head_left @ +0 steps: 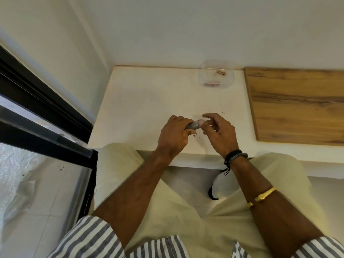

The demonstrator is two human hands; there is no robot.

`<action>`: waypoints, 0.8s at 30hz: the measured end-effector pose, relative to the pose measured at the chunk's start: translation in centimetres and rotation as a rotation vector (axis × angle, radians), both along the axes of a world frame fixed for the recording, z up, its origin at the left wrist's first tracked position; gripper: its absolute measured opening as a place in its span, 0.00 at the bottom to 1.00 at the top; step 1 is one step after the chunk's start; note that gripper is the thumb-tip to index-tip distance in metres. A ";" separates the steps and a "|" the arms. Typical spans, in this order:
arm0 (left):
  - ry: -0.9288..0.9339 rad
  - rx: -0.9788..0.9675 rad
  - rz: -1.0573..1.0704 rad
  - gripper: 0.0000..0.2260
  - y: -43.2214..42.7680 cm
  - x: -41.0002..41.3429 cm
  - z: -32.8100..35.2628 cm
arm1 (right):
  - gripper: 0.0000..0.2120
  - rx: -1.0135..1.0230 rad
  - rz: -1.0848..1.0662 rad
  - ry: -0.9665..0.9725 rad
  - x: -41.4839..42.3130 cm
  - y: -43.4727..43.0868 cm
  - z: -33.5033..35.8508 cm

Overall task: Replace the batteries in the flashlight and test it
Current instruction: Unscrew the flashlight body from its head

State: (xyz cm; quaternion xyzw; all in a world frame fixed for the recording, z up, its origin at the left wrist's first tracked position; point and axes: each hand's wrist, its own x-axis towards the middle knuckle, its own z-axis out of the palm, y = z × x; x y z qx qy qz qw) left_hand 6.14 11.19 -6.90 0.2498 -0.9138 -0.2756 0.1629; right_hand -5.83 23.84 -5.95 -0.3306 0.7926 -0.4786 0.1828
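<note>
1 flashlight (192, 125) is gripped by left hand (174, 135), right hand (219, 133) just beside.

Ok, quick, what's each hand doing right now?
Left hand: grip closed around the small grey metal cylindrical flashlight.
Right hand: thumb at the flashlight's end, fingers curled; cannot tell whether it holds anything.

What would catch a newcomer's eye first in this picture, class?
The silver flashlight in the grip of the left hand, over the near edge of the white table, with the right hand curled at its end. Next, the clear tub at the table's back edge, holding two batteries.
</note>
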 end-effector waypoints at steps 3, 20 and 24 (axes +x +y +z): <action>-0.036 -0.008 -0.033 0.11 0.2 0.1 -0.3 | 0.15 0.065 -0.006 0.020 -0.1 0.0 -0.3; -0.022 -0.017 -0.049 0.11 0.1 0.4 -0.7 | 0.10 0.053 0.071 0.082 -0.5 0.2 -1.0; -0.020 -0.002 -0.038 0.11 -0.1 0.3 -0.9 | 0.11 0.009 0.161 0.133 -0.7 0.5 -0.8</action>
